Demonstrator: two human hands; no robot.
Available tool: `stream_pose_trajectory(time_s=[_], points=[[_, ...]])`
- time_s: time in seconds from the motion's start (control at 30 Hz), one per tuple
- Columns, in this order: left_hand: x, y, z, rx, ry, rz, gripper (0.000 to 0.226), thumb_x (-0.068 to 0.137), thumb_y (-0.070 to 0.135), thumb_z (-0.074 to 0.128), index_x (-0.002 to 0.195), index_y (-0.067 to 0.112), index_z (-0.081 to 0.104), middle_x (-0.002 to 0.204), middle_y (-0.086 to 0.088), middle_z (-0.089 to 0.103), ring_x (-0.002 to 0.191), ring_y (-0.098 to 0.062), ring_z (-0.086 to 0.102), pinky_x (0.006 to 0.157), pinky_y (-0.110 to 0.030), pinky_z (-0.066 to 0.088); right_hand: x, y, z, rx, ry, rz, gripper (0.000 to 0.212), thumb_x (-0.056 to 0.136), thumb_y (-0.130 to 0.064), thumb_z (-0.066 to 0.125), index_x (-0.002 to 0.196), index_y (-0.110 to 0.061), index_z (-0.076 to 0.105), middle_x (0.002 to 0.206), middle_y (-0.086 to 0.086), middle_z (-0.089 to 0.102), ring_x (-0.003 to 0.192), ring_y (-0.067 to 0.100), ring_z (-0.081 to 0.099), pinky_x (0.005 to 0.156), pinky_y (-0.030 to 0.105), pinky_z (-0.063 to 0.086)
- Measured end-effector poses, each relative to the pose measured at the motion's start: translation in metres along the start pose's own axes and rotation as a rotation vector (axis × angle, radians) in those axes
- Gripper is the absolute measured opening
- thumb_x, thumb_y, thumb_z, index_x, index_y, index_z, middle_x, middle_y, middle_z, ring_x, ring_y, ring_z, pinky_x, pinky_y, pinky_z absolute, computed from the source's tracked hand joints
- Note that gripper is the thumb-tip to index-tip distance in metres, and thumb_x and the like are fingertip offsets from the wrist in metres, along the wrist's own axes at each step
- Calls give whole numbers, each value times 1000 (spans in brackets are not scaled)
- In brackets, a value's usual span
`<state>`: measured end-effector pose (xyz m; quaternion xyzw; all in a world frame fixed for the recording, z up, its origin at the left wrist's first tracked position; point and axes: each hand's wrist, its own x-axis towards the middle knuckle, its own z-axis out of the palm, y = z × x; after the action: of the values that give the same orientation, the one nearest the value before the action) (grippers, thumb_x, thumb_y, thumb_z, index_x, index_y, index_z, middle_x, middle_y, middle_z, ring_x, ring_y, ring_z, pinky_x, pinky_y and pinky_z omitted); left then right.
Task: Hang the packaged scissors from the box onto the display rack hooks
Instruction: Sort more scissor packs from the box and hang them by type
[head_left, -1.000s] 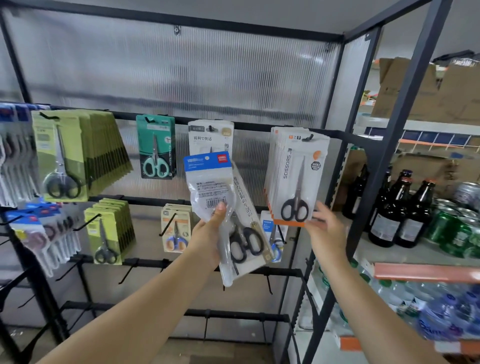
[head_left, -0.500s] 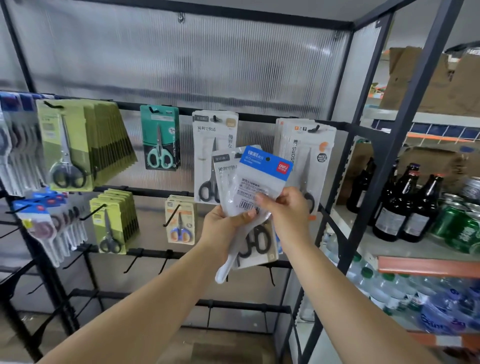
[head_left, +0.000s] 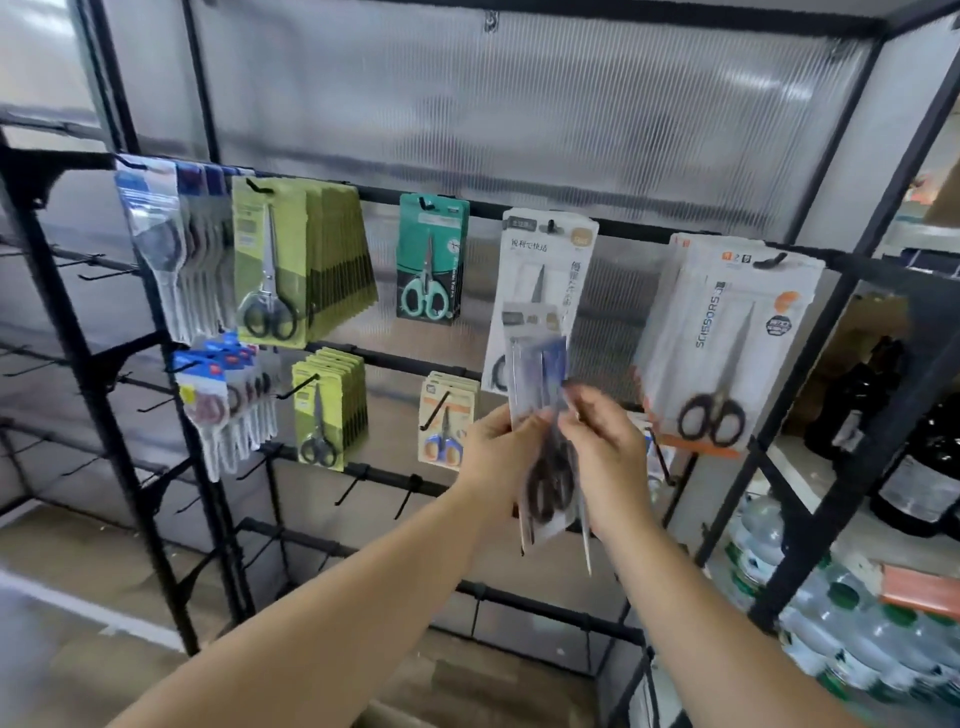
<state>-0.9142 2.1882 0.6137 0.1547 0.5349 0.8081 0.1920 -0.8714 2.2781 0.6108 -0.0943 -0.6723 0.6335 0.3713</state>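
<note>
Both hands hold a small stack of packaged scissors (head_left: 545, 426) edge-on in front of the black display rack (head_left: 524, 218). My left hand (head_left: 496, 457) grips the stack from the left, and my right hand (head_left: 602, 447) pinches a pack at its upper right. The packs are motion-blurred; black scissor handles show through the clear plastic. Behind them a white scissors pack (head_left: 545, 270) hangs on an upper hook. Empty hooks (head_left: 405, 493) stick out from the lower bar. The box is out of view.
Hung on the rack are green-card scissors (head_left: 291, 260), a teal pack (head_left: 431, 260), white "SCISSORS" packs (head_left: 727, 338), blue-topped bags (head_left: 171, 244) and an orange-handled pack (head_left: 447, 421). Brown bottles (head_left: 924, 457) and bottled water (head_left: 857, 639) fill the shelves at right.
The view has swung left. My right hand left the hanging white packs and joined my left on the held stack, which has turned from face-on to edge-on.
</note>
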Motion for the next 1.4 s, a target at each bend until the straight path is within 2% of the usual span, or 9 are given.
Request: stream_pose_trajectory(time_s=[0.13,0.23,0.37,0.5,0.67,0.83,1.0,1.17,1.4], points=[[1,5,-33,-15,57,-49,12,94,13,57,89,12,67,82,-9,71,74,-23,69,62,-31,53,0,12,26,289,-171,298,22,88,-19,61,106,-24,72,115,-1,68,109,16,62,94,31,48],[0,3,-61,-40,98,-60,14,92,6,57,90,13,69,79,-8,72,66,-18,70,52,-25,52,-4,28,49,152,-224,165,38,89,-5,60,89,-40,74,126,-23,55,111,-3,57,81,14,50],[-3,2,-104,-70,152,-81,18,92,-1,53,97,6,68,80,-9,73,66,-17,71,53,-24,54,-5,51,91,-93,-297,29,73,79,12,64,118,-47,48,143,-9,36,133,17,39,105,29,41],[-3,5,-159,-90,220,-96,17,92,2,55,101,6,69,89,-13,73,75,-22,71,64,-32,59,-12,66,139,-187,-386,11,80,72,12,71,128,-36,39,111,-11,46,110,32,54,96,44,47],[6,19,-243,-54,302,-136,16,94,5,54,97,7,69,88,-15,72,77,-27,70,68,-38,58,-11,82,212,-182,-358,101,59,76,3,71,120,-30,52,107,6,51,94,4,53,82,5,42],[24,49,-342,-96,352,-129,15,94,1,51,93,5,66,77,-12,73,64,-22,70,55,-32,57,-7,94,309,-290,-434,95,48,80,6,66,122,-16,61,109,4,58,102,12,55,99,27,42],[48,76,-443,-21,478,-111,10,91,0,55,90,6,63,72,-7,70,62,-18,66,63,-29,57,0,116,391,-367,-404,81,43,83,8,61,122,-10,62,97,0,61,58,-16,51,64,3,40],[69,94,-508,-37,492,-135,10,91,5,57,88,11,64,65,0,72,59,-17,69,49,-24,54,13,124,453,-463,-367,33,44,83,4,63,125,-8,59,118,11,64,90,7,54,87,22,44],[89,102,-545,-59,439,-206,9,92,6,57,91,11,65,68,-3,73,59,-17,70,49,-26,55,25,142,494,-473,-268,100,46,84,2,64,128,-8,56,122,9,61,108,20,59,96,38,48]])
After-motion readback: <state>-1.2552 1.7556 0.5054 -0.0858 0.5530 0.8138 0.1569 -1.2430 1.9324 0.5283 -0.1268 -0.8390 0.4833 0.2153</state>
